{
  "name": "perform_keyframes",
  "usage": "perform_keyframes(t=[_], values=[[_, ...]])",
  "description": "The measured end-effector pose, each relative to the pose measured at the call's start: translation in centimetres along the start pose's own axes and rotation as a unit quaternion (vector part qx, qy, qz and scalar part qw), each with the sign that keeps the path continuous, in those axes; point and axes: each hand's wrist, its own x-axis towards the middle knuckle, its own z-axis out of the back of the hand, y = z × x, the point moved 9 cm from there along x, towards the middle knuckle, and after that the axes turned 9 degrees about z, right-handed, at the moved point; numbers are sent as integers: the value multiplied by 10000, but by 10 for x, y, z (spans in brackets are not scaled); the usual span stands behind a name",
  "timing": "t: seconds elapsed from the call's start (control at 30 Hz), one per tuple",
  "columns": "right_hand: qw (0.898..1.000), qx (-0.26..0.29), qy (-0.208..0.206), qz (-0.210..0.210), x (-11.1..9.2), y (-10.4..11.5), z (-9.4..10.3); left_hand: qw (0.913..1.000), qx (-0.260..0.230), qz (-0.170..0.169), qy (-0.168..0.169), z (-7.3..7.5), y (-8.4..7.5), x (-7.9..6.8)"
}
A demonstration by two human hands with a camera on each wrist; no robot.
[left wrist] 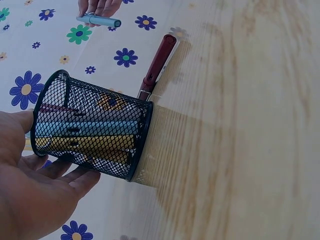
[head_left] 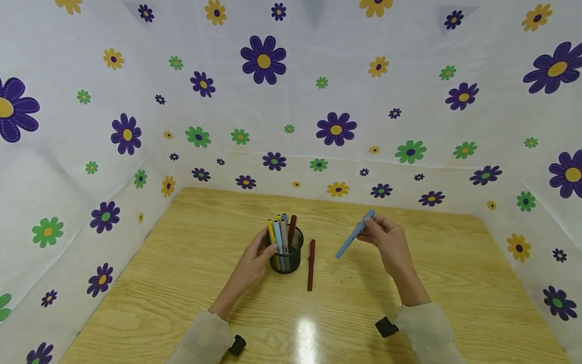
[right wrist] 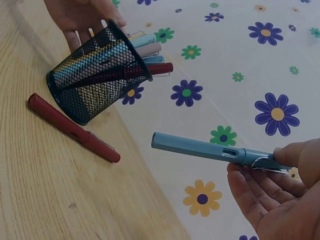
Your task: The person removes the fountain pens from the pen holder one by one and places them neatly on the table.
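Observation:
A black mesh pen holder [head_left: 285,264] stands upright on the table with several pens in it, yellow, light blue, grey and dark red. My left hand [head_left: 253,255] holds its left side, thumb near the rim and fingers around the mesh, as the left wrist view shows [left wrist: 45,175]. Off to the right, my right hand [head_left: 388,242] pinches a blue pen [head_left: 353,236] by its clip end, raised and tilted with the other end pointing down-left. Between the holder and that pen, a dark red pen [head_left: 311,265] lies on the table; its metal clip shows in the right wrist view.
The wooden table [head_left: 204,222] has a light grain. A white cloth [head_left: 300,101] printed with purple, yellow and green flowers rises behind it and along both sides. Black straps [head_left: 386,327] show near both sleeves.

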Motion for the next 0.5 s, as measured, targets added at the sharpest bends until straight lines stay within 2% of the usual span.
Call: perform_keyframes(t=[0.27,0.5], values=[[9992,-294,97,-256,-3,-10,0,10000,39,-16,0,0,1,1],[9987,-362,251,-274,-4,-18,-6,10000,23,-13,17,0,0,0]])
